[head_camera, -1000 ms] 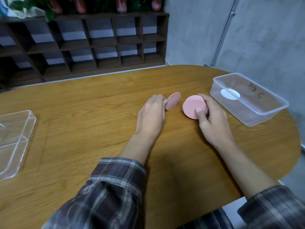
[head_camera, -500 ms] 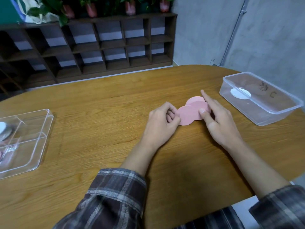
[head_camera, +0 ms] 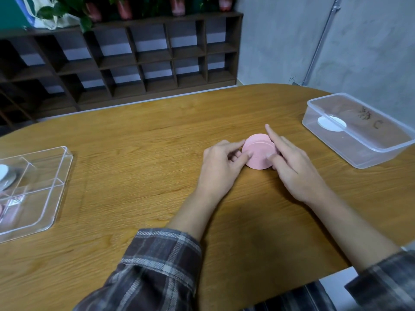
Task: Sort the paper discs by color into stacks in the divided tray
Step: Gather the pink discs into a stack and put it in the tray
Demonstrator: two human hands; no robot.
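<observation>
The two round pink paper discs (head_camera: 258, 154) are now lying almost squarely one on the other in the middle of the oval wooden table (head_camera: 139, 158), where a second ago they were being held apart, one in each hand, and half a second ago were only overlapping. The left hand (head_camera: 221, 169) is pinching the near-left edge of the pair, thumb on top and fingers curled. The right hand (head_camera: 294, 171) is gripping the opposite side, thumb pressing on the upper disc and index finger stretched straight along the far rim. Both hands are thus meeting on the same small stack. This suggests the pink ones are being squared up before travelling to the clear divided plastic tray (head_camera: 59, 180) well away at the left, which is already showing something white and something pinkish at the frame edge. A round white paper disc (head_camera: 332, 123) is still waiting in the clear rectangular plastic container (head_camera: 359, 153) at the right, whose dark handwritten marks are not legible.
</observation>
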